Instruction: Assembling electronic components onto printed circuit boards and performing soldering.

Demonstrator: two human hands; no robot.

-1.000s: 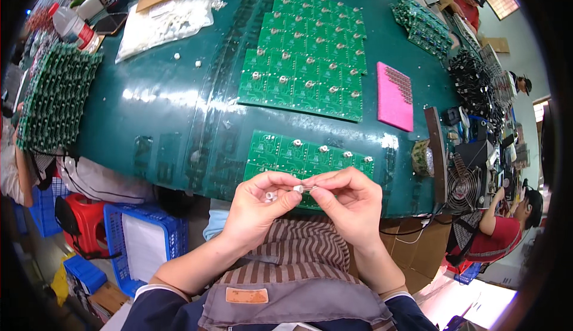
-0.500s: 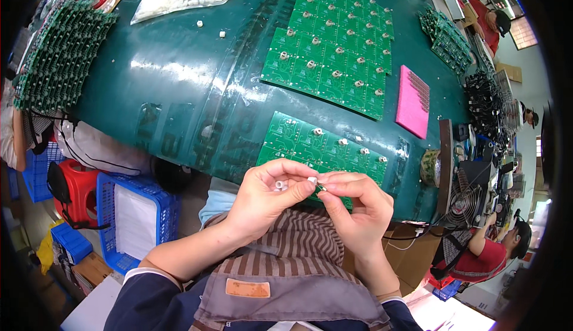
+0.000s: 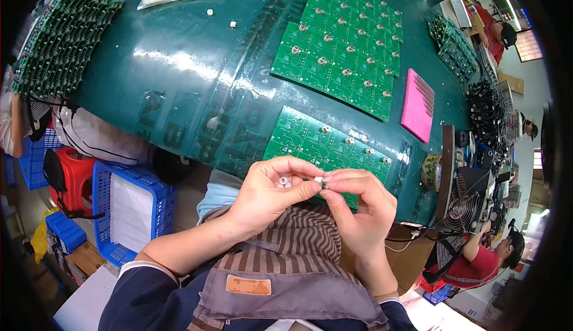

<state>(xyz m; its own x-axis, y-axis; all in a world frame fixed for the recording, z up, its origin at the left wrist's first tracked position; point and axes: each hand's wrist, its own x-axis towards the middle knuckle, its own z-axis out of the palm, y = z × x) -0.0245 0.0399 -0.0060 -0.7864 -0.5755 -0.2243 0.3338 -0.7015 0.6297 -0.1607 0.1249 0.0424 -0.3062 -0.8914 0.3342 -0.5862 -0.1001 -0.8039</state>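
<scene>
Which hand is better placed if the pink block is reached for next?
Likely the right hand: it is nearer the pink block; the left hand lies farther off and cradles white pieces.

There at the centre you have one left hand (image 3: 262,192) and one right hand (image 3: 364,206), one white cap (image 3: 318,179) between them, and one near green board (image 3: 316,143) at twelve o'clock showing four white fittings (image 3: 349,141)! Up at eleven, two loose white pieces (image 3: 233,24) and one clear bag (image 3: 154,0); swing to two, one pink block (image 3: 416,113); three o'clock, one tape roll (image 3: 431,173); nine o'clock, one red stool (image 3: 76,179)!
</scene>
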